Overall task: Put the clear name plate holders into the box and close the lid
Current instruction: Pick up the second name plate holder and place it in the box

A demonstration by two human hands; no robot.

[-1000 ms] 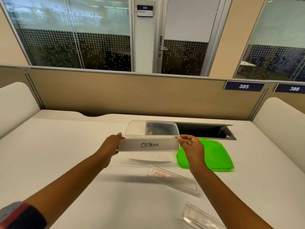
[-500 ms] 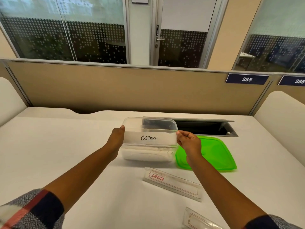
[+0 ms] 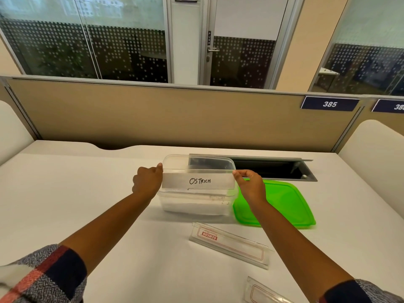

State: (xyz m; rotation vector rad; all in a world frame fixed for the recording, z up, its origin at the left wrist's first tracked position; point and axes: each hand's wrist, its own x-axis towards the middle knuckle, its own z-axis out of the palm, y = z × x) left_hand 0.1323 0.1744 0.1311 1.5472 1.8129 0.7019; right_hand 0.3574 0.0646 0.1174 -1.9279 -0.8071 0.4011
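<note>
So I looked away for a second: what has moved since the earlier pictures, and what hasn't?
The OSTRICH name plate holder, gripped at its ends by the left hand and right hand, has gone forward and down from in front of the clear box to its rim. Neither hand let go. The green lid and the two holders on the table, the GEMSON one and the near one, stayed put.

i'm seeing a bright green lid (image 3: 284, 204), a clear box (image 3: 196, 202), and a white card (image 3: 197, 181) showing black "ostrich" lettering. the clear holder (image 3: 229, 244) is carrying a red outline and red label. the sleeve (image 3: 43, 278) is showing grey, red and navy plaid.
</note>
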